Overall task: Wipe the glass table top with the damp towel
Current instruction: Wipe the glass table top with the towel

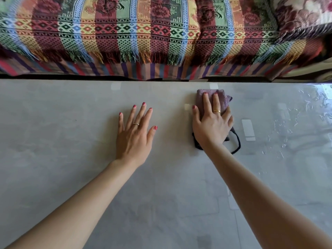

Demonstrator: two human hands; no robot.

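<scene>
The right hand (212,123) presses flat on the folded damp towel (212,97), its grip spread open, to keep cloth against the table (71,141). Beside it, the left hand (134,135) rests open-palmed on glass, probably for bracing.

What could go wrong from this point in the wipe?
1. The right hand presses the purple towel close to the far edge of the glass table top; a push further could carry it off toward the sofa.
2. A black strap lies under the wrist and may drag along.
3. The left hand rests flat on the glass and may leave prints.
</scene>
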